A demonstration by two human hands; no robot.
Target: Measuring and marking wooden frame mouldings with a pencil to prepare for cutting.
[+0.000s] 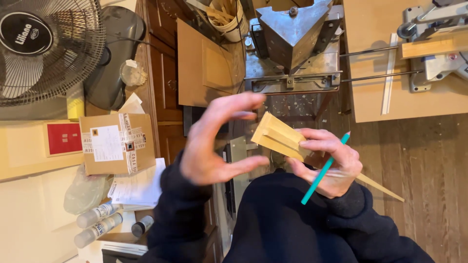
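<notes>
Fan (44, 48) cut off — left hand (214, 141) blurred

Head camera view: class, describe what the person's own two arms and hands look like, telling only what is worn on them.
Both arms wear long dark navy sleeves of soft, fleece-like cloth, with gathered cuffs ending at the wrists. The left hand and right hand are bare: no gloves, and no rings, watch or bracelet show. The left sleeve and right sleeve carry no visible markings.
</notes>
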